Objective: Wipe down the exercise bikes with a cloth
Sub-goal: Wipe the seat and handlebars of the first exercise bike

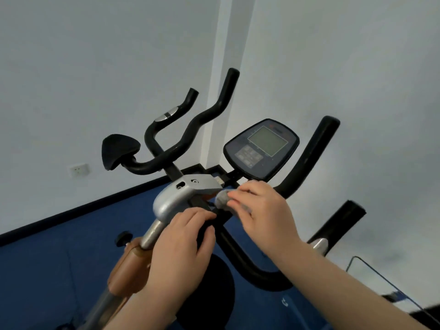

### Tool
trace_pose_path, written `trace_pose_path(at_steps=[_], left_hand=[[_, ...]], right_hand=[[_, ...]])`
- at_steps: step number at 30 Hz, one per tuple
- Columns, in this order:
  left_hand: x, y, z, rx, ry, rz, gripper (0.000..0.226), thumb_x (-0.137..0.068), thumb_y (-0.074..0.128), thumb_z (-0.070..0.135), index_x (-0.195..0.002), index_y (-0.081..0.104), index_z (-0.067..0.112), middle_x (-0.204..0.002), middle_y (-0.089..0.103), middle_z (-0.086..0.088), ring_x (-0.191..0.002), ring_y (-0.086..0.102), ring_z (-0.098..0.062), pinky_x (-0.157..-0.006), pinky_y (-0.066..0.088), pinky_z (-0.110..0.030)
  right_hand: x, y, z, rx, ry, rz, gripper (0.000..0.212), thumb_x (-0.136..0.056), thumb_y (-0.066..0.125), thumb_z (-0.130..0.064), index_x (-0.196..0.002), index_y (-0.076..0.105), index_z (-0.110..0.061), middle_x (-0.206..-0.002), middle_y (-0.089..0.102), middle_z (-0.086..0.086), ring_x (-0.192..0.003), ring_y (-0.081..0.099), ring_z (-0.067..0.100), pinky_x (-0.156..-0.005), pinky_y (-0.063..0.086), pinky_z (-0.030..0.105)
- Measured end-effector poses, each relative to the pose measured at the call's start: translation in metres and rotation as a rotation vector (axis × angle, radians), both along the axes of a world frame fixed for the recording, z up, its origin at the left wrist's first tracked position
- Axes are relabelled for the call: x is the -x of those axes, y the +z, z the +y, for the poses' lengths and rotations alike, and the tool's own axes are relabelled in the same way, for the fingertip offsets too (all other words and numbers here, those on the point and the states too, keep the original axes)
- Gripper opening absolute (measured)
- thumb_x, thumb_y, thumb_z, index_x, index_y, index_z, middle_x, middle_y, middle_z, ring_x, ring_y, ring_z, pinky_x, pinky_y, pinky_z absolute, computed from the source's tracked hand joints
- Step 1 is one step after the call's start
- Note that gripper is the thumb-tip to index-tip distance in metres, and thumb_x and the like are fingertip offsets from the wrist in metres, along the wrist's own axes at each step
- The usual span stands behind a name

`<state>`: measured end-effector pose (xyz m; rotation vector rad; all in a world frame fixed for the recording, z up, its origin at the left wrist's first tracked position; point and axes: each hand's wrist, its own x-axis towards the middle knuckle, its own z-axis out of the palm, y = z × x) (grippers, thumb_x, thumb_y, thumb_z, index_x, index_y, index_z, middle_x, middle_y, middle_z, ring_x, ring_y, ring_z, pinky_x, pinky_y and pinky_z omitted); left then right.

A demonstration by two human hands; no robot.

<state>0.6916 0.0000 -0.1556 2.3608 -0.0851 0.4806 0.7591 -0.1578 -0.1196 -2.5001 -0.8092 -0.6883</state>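
Note:
An exercise bike fills the middle of the view, with black handlebars, a dark console with a grey screen, and a silver bracket on top of its post. My right hand is shut on a small grey cloth and presses it against the black bar just right of the silver bracket, below the console. My left hand grips the black handlebar stem just under the bracket. A second set of black handlebars with an elbow pad stands behind to the left.
A chrome post with a brown cover and a black knob runs down to the lower left. The floor is blue, edged by a black skirting. White walls surround the corner, with a socket at left. A wire frame sits at lower right.

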Motion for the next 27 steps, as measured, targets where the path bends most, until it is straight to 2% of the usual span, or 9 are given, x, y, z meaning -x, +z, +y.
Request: trace_pose_path(at_steps=[5,8,10,14,17,20,24,27], left_hand=[[0.001,-0.002,0.007,-0.026,-0.074,0.049,0.03,-0.086,0.052,0.03,-0.115,0.061,0.035,-0.115,0.058,0.023,-0.11,0.049,0.004,-0.089,0.033,-0.01],[-0.006,0.006,0.007,-0.02,-0.14,0.053,0.035,-0.087,0.047,0.036,-0.121,0.054,0.04,-0.118,0.052,0.028,-0.111,0.043,0.009,-0.085,0.032,-0.006],[-0.015,0.013,0.003,-0.015,-0.181,0.029,0.034,-0.088,0.049,0.034,-0.121,0.054,0.041,-0.118,0.049,0.03,-0.11,0.039,0.012,-0.084,0.034,-0.008],[-0.036,0.02,-0.013,0.003,-0.226,-0.006,0.029,-0.09,0.051,0.029,-0.118,0.057,0.034,-0.117,0.052,0.024,-0.111,0.043,0.006,-0.091,0.037,-0.016],[-0.052,0.023,-0.021,0.011,-0.226,-0.003,0.019,-0.09,0.051,0.028,-0.107,0.058,0.032,-0.105,0.054,0.021,-0.104,0.046,0.0,-0.085,0.039,-0.018],[-0.063,0.024,-0.027,0.036,-0.217,0.009,0.008,-0.088,0.054,0.025,-0.094,0.058,0.027,-0.095,0.054,0.015,-0.096,0.049,-0.009,-0.081,0.043,-0.027],[-0.063,0.02,-0.03,0.002,-0.227,-0.021,0.015,-0.086,0.055,0.023,-0.101,0.057,0.026,-0.1,0.052,0.014,-0.096,0.047,-0.01,-0.082,0.043,-0.029],[-0.06,0.017,-0.028,-0.018,-0.249,-0.028,0.02,-0.087,0.054,0.026,-0.107,0.057,0.029,-0.104,0.051,0.016,-0.098,0.044,-0.007,-0.084,0.042,-0.025]], right_hand=[[0.009,-0.018,0.009,0.025,0.064,0.071,0.017,-0.09,0.059,-0.016,-0.1,0.07,-0.008,-0.095,0.062,0.003,-0.084,0.058,0.019,-0.061,0.055,0.035],[0.002,-0.005,-0.017,0.092,-0.05,0.008,0.012,-0.086,0.066,-0.01,-0.096,0.072,-0.008,-0.086,0.062,0.006,-0.076,0.058,0.02,-0.056,0.054,0.032],[0.0,0.003,-0.035,0.084,-0.138,-0.033,0.01,-0.085,0.067,-0.009,-0.093,0.073,-0.007,-0.081,0.062,0.007,-0.072,0.058,0.021,-0.055,0.053,0.032],[-0.003,0.012,-0.049,-0.091,-0.331,-0.046,0.012,-0.084,0.069,-0.009,-0.094,0.075,-0.011,-0.081,0.059,0.003,-0.071,0.056,0.018,-0.059,0.049,0.028],[0.001,0.004,-0.026,-0.109,-0.225,-0.006,0.012,-0.085,0.069,-0.01,-0.096,0.074,-0.01,-0.085,0.058,0.003,-0.071,0.056,0.016,-0.062,0.052,0.028],[0.002,0.0,-0.024,-0.11,-0.165,0.043,0.013,-0.085,0.069,-0.012,-0.097,0.074,-0.01,-0.086,0.056,0.004,-0.068,0.055,0.014,-0.059,0.053,0.027],[-0.016,0.016,-0.053,-0.102,-0.268,0.015,0.011,-0.085,0.069,-0.012,-0.093,0.075,-0.014,-0.079,0.054,0.004,-0.064,0.053,0.017,-0.057,0.049,0.03],[-0.025,0.029,-0.063,0.059,-0.258,-0.023,0.006,-0.084,0.069,-0.013,-0.081,0.074,-0.012,-0.075,0.053,0.004,-0.06,0.049,0.017,-0.051,0.047,0.028]])
